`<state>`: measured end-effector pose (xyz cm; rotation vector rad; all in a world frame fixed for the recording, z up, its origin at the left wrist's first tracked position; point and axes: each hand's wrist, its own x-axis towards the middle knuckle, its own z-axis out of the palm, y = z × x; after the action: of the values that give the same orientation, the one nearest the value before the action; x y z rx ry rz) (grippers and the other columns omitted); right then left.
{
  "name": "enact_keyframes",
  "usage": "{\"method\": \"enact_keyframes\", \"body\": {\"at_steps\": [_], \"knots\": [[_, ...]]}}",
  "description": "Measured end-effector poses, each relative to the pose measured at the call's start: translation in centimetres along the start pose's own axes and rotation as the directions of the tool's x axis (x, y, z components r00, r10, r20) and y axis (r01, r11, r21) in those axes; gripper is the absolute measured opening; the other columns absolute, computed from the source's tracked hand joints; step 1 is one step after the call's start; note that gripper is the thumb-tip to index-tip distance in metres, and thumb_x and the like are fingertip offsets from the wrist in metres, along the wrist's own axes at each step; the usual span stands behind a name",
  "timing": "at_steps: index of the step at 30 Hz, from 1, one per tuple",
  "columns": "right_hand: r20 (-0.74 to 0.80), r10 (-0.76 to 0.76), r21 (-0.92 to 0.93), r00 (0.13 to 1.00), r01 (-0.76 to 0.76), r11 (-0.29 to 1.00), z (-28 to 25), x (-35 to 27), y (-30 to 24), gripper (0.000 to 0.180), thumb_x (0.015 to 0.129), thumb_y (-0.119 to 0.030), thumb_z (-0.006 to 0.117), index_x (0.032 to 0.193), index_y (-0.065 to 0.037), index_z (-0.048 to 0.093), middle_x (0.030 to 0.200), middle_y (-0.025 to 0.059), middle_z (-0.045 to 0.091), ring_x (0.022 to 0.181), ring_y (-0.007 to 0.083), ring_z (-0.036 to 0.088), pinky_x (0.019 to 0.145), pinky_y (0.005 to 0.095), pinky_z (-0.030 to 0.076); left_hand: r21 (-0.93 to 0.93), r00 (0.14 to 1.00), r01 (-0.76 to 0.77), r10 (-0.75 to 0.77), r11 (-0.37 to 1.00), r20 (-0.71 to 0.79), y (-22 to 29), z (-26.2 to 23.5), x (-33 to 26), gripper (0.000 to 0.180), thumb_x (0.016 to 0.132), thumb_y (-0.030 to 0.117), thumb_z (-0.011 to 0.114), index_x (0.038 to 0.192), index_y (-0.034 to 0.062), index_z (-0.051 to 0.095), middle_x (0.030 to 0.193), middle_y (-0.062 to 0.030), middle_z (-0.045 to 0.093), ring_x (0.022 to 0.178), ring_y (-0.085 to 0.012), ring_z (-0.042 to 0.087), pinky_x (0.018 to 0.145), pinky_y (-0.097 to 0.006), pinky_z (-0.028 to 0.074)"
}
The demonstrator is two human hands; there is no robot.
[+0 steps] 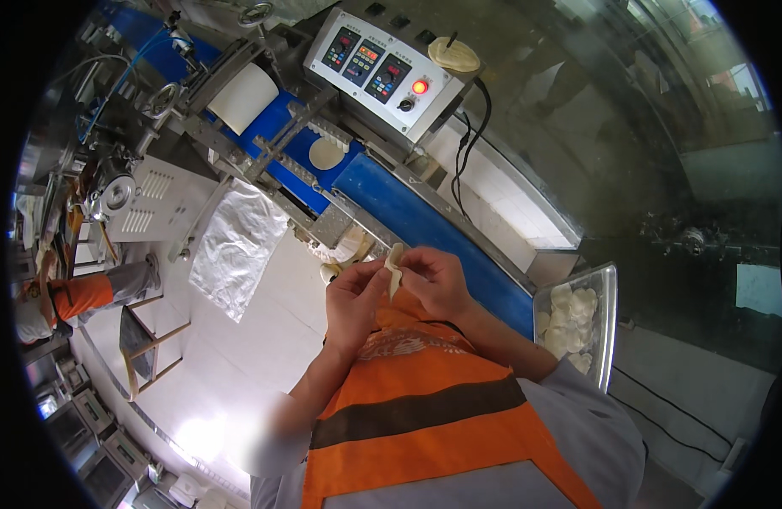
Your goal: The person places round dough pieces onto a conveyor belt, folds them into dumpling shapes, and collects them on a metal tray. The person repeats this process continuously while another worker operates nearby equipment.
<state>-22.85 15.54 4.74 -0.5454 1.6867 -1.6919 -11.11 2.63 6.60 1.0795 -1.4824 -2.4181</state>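
Observation:
Between my fingertips, in front of my orange apron, a small pale piece of dough (394, 267) stands on edge, narrow and folded-looking. My left hand (355, 299) pinches it from one side and my right hand (437, 280) from the other. Just beyond my hands runs a blue conveyor belt (442, 242). A flat round dough wrapper (326, 153) lies on the belt farther up, below a toothed metal bar. At the right, a metal tray (610, 322) holds several pale dough pieces (569, 318).
A control box (386, 72) with a lit red button sits above the belt. A wide dough sheet (243, 97) passes through the machine. Plastic sheeting (236, 242) hangs at the left, near a wooden-framed stool (140, 348). Another person in orange (77, 295) stands at far left.

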Motion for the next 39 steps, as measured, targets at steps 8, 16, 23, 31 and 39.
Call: {"method": "enact_keyframes", "body": {"at_steps": [8,16,23,31,39], "knots": [[0.026,0.118,0.643,0.993,-0.107,0.759,-0.5,1.0,3.2,0.027,0.092,-0.01,0.051,0.113,0.0,0.064,0.115,0.0104,0.065,0.099,0.0224,0.062,0.085,0.0339,0.049,-0.639,0.999,0.01,0.013,0.769,0.032,-1.6,-2.2,2.1,0.028,0.104,0.015,0.054,0.127,-0.0002,0.057,0.121,-0.0123,0.066,0.112,-0.0211,0.064,0.102,-0.035,0.049],[0.06,0.19,0.913,0.98,-0.131,0.387,-1.7,5.9,3.1,0.043,0.089,-0.024,0.039,0.118,-0.002,0.061,0.123,0.0137,0.065,0.118,0.0306,0.06,0.103,0.0463,0.045,-0.772,0.993,-0.096,0.112,0.629,-0.033,-0.1,-5.5,2.7,0.042,0.106,0.031,0.042,0.136,0.0026,0.049,0.136,-0.0121,0.058,0.131,-0.0284,0.053,0.116,-0.045,0.038],[0.107,0.287,0.741,0.952,-0.268,0.615,-0.8,12.1,3.7,0.032,0.097,-0.025,0.057,0.12,-0.003,0.061,0.116,0.0107,0.067,0.112,0.024,0.063,0.096,0.0377,0.05,-0.874,0.989,-0.045,0.143,0.483,0.028,-1.1,-9.6,2.5,0.04,0.105,0.028,0.045,0.136,0.0022,0.048,0.133,-0.012,0.059,0.123,-0.0272,0.058,0.107,-0.044,0.046],[-0.054,0.352,0.06,0.934,-0.349,0.935,1.4,20.4,12.9,0.023,0.094,-0.019,0.063,0.112,-0.005,0.067,0.1,0.0071,0.071,0.09,0.0161,0.068,0.078,0.0311,0.053,-0.678,0.998,-0.041,-0.004,0.734,-0.065,-1.3,-10.4,2.0,0.036,0.098,0.005,0.049,0.133,-0.0016,0.049,0.128,-0.0169,0.059,0.119,-0.0288,0.06,0.101,-0.041,0.051],[-0.285,0.011,-0.594,0.958,-0.186,0.783,0.5,21.5,18.5,0.028,0.084,-0.023,0.072,0.095,0.002,0.071,0.077,0.0098,0.072,0.06,0.0177,0.068,0.057,0.0331,0.052,-0.699,0.998,-0.041,-0.01,0.714,-0.069,-1.1,-10.9,1.3,0.04,0.097,0.006,0.042,0.136,-0.0057,0.046,0.131,-0.0208,0.058,0.124,-0.0322,0.058,0.108,-0.043,0.046]]}}
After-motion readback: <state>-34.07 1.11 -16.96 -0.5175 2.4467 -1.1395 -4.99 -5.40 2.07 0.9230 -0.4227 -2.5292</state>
